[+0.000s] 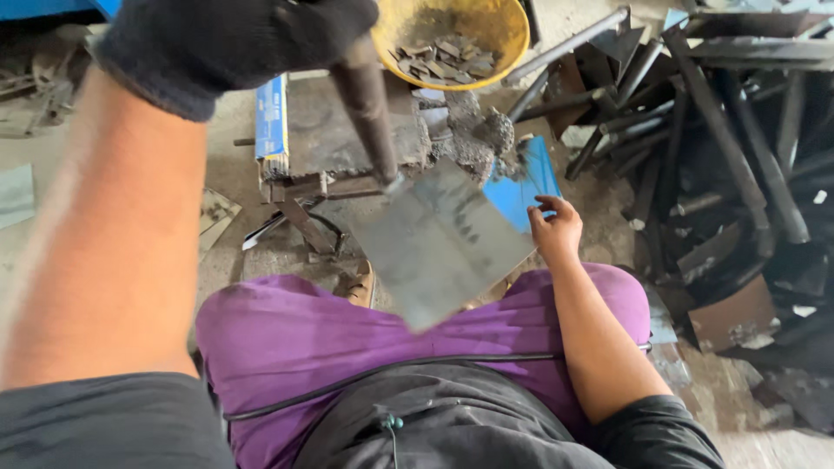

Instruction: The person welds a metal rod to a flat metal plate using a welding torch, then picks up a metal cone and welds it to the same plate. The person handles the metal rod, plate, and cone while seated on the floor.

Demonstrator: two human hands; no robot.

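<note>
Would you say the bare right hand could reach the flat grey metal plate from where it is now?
Probably yes. The right hand sits open just beside the edge of the flat grey metal plate, with nothing between them. The gloved left hand grips a dark rod meeting the plate's far corner.

soft daylight, blurred near arm

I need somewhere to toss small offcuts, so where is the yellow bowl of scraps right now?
The yellow bowl sits at the top centre of the head view, on the floor beyond the gloved left hand, just left of the pile of dark steel bars.
</note>
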